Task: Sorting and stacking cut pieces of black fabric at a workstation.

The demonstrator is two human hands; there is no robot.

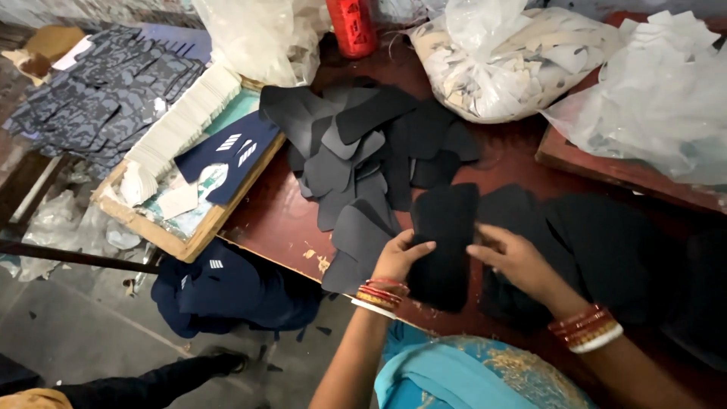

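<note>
Head view shows the left hand (399, 257) pinching a black cut piece (445, 242) by its edge, steadying it on the table (280, 220) (grey pieces (341, 159) lie beyond), while right hand (515, 261) fingers rest loosely spread beside it.

I count two hands, a left hand (399, 257) and a right hand (515, 261). I see one red bottle (351, 26), three plastic bags and one cardboard tray (163, 235). The dark cloth pieces (363, 151) are too many to count.
</note>
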